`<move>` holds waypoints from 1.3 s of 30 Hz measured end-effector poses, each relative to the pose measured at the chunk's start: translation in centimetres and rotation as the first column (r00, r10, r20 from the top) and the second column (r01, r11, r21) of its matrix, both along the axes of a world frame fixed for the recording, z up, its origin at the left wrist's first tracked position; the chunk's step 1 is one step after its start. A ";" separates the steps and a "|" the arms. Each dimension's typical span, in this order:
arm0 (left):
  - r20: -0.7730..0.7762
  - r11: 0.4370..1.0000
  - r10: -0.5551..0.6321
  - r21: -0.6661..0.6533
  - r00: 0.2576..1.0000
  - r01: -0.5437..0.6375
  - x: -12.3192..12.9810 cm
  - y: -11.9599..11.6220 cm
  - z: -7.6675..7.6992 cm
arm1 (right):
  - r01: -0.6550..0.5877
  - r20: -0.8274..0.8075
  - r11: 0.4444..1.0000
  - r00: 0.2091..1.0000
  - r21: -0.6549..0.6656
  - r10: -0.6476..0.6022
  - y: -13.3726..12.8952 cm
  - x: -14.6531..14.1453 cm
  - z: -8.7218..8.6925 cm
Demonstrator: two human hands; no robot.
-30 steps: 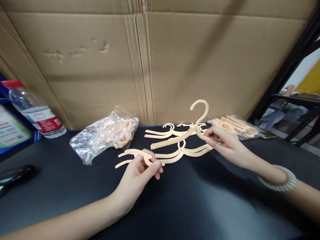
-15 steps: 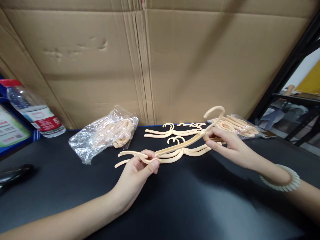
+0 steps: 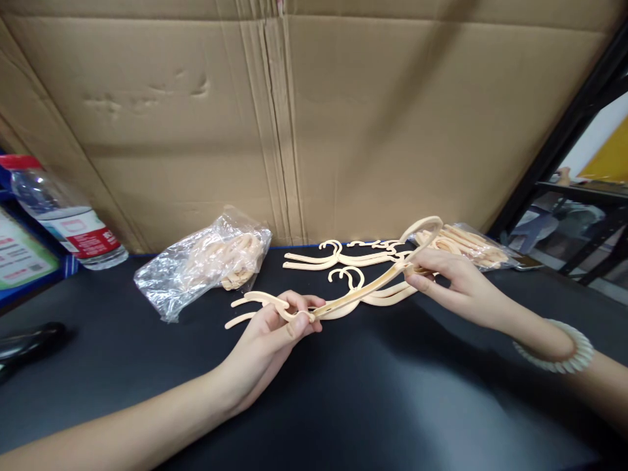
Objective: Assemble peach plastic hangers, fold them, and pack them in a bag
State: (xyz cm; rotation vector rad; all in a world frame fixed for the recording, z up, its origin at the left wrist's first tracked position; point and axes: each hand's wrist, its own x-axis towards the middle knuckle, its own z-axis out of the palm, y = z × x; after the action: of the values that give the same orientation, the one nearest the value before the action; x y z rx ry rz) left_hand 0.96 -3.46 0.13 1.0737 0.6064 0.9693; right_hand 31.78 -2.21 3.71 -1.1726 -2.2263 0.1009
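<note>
My left hand is closed, pinching a small cream curved plastic piece between thumb and fingers. My right hand grips a cream clothes hanger near the base of its large hook. The hanger's long arm slants down to my left thumb, where its end meets the small piece; whether the two are joined cannot be made out. Behind and below lie cream hangers on the black table, partly hidden by my hands. Another group of hangers lies farther back.
A clear plastic bag with cream parts lies at left, another bag of parts at back right. A bottle with a red cap stands far left, near a black object. A cardboard wall closes the back.
The hanger in my right hand has tilted, its hook coming slightly lower. The arm's end has moved to my left thumb tip. My left fingers have shifted a little to the right.
</note>
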 end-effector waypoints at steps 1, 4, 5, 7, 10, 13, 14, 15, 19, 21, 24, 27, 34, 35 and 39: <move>-0.006 1.000 -0.006 0.003 1.000 0.006 0.0 0.0 0.0 | -0.005 0.001 1.000 1.000 0.002 0.005 0.0 0.0 0.0; -0.018 1.000 -0.017 0.025 1.000 0.017 0.0 0.0 0.0 | -0.015 0.001 1.000 1.000 0.015 0.015 0.0 -0.2 0.0; -0.021 0.999 -0.020 0.034 1.000 0.021 0.0 0.0 0.0 | -0.018 0.003 1.000 1.000 0.021 0.018 0.0 -0.3 0.0; -0.025 0.999 -0.023 0.041 0.999 0.024 0.0 0.0 0.1 | -0.012 0.005 0.999 1.000 0.041 0.012 -0.1 -0.3 -0.1; -0.024 0.999 -0.019 0.033 1.000 0.020 0.0 0.0 0.2 | 0.005 0.007 0.996 1.000 0.086 -0.006 -0.2 -0.4 -0.1; -0.011 1.000 -0.009 0.015 1.000 0.009 0.2 0.0 0.3 | 0.004 0.001 0.988 1.000 0.156 -0.004 -0.2 -0.4 -0.2; -0.009 1.000 -0.006 0.009 1.000 0.006 0.2 0.0 0.3 | 0.002 -0.005 0.984 1.000 0.179 -0.001 -0.2 -0.5 -0.2; -0.011 1.000 -0.002 0.002 1.000 0.002 0.2 0.0 0.3 | 0.000 -0.011 0.980 1.000 0.197 0.003 -0.2 -0.5 -0.3; -0.071 1.000 0.000 -0.011 0.997 -0.001 0.1 0.1 0.3 | -0.022 -0.006 0.973 1.000 0.232 0.024 -0.4 -0.9 -0.4; -0.101 1.000 0.009 -0.014 0.995 -0.011 0.1 0.1 0.3 | -0.039 0.004 0.964 0.999 0.264 0.040 -0.6 -1.2 -0.4; -0.089 0.999 0.026 -0.044 0.996 -0.030 0.1 0.1 0.5 | -0.055 0.009 0.946 0.998 0.321 0.055 -1.0 -1.4 -0.4; -0.057 0.997 0.025 -0.070 0.998 -0.029 0.2 0.0 0.6 | -0.048 0.008 0.937 0.999 0.345 0.048 -1.1 -1.4 -0.4; -0.008 0.998 0.020 -0.060 1.000 -0.020 0.1 0.0 0.4 | 0.006 0.017 0.954 1.000 0.299 -0.011 -0.6 -0.9 -0.4; -0.003 0.998 0.015 -0.057 1.000 -0.016 0.0 0.0 0.4 | 0.011 0.013 0.953 1.000 0.302 -0.016 -0.6 -0.9 -0.4; 0.005 0.998 0.016 -0.058 1.000 -0.015 0.0 0.1 0.4 | 0.018 -0.001 0.942 1.000 0.335 -0.019 -0.6 -0.9 -0.3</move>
State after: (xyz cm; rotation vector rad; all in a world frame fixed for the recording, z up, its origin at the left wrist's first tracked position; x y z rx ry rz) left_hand 0.97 -3.40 0.58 1.0155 0.6354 0.9622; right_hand 30.88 -2.79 3.38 -1.0040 -2.1272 -0.2782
